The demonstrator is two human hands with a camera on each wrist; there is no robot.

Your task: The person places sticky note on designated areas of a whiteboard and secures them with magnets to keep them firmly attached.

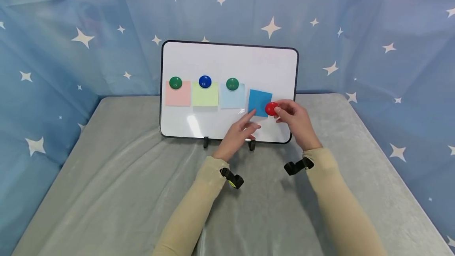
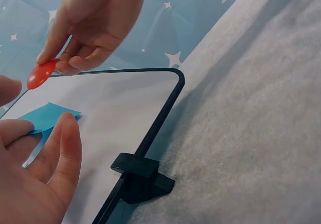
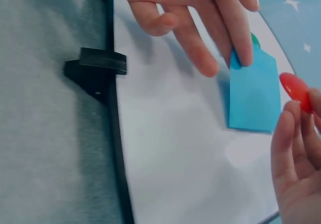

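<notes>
Both sleeves, beige, lie nearest the camera, each with a black strap at the wrist. Fingers first: my left hand (image 1: 237, 132) has its fingers (image 3: 241, 30) extended and loosely spread, and one fingertip presses the lower left edge of the dark blue note (image 1: 260, 103) flat against the whiteboard (image 1: 227, 64); nothing is gripped. My right hand (image 1: 296, 121) pinches the red magnet (image 1: 271, 108) between thumb and fingertips, remaining fingers curled behind it. The magnet sits at the right edge of the dark blue note; from the wrist views I cannot tell whether it touches the board surface or is just off it.

Count of notes: four. A pink note (image 1: 177, 95), a light green note (image 1: 205, 95) and a pale blue note (image 1: 232, 96) sit in a row; the dark blue one lies to their right, lower and slightly tilted.

Count of magnets: four. One green magnet (image 1: 175, 83) tops the pink note, one blue magnet (image 1: 205, 81) tops the light green note, a second green magnet (image 1: 232, 83) tops the pale blue note, and the red one is in my right hand.

Whiteboard: one, black-framed, standing tilted back on two black feet (image 2: 142, 178) on the grey cloth-covered table (image 1: 106, 185). Blue star-print fabric (image 1: 71, 31) hangs behind and at both sides.
</notes>
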